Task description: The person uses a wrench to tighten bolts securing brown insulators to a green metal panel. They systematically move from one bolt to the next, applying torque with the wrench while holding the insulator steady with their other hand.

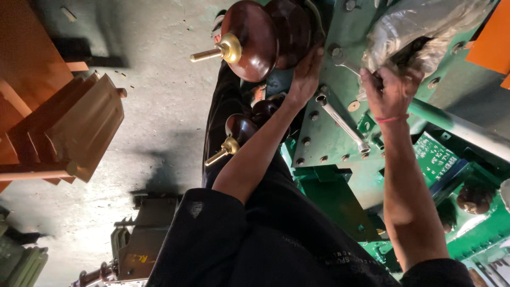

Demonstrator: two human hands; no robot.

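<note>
Workshop with a grey concrete floor; the head view was rolled on its side, so the floor filled the left half and a green steel tank filled the right. Orange-brown stepped blocks sat at far left, and grey machinery at lower left.

Left hand was cupped against the rim of the upper brown insulator, fingers spread along its edge, touching but not wrapped round it. That insulator was mounted on the tank at top centre, and its brass stud pointed left. A second brown insulator sat just below it, behind the left forearm, with its own brass stud also pointing left.

Right hand was closed on a bundle of clear plastic wrap at top right, fingers curled into it. I couldn't tell what was inside the wrap. A red thread band was round that wrist.

A steel spanner lay flat on the tank's bolted plate between the two hands, untouched by either. A row of bolt heads ran along the plate's lower edge. An orange panel was at the top right corner, and a green plate with raised lettering was right of the right forearm. Black sleeves and clothing filled the bottom centre.
</note>
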